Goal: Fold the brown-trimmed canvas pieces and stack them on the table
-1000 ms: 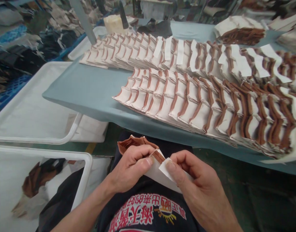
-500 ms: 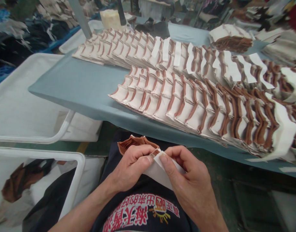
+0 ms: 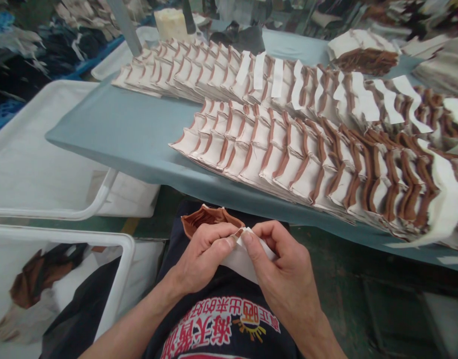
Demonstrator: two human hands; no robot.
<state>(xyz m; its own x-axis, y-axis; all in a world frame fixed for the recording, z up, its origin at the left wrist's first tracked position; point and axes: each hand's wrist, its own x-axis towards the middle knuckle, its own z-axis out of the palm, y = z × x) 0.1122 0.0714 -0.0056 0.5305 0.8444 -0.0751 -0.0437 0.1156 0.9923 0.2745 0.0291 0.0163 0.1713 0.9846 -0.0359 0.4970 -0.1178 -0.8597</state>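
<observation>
My left hand (image 3: 210,254) pinches the edge of a brown sewn fabric piece (image 3: 204,220), which rests on my lap with its folded rim upward. Close beside it, my right hand (image 3: 281,259) is closed on a white strip (image 3: 244,263) that hangs below both hands. The two sets of fingertips almost meet where the strip's end lies against the brown edge. Most of the fabric piece is hidden behind my left hand. Ahead lie two long rows of similar white-and-brown fabric pieces (image 3: 285,159), overlapping one another, with several white strips (image 3: 277,79) laid over the far row.
The blue-covered table (image 3: 102,134) stands ahead, its edge just beyond my hands. To the left are a white bin (image 3: 38,149) and a nearer bin (image 3: 126,259) with dark and brown cloth scraps (image 3: 38,279). A stacked bundle (image 3: 363,50) sits at the back right.
My right hand has shifted slightly left and up, and its fingertips are closer to my left hand's. The view has turned a little. Both hands keep their hold.
</observation>
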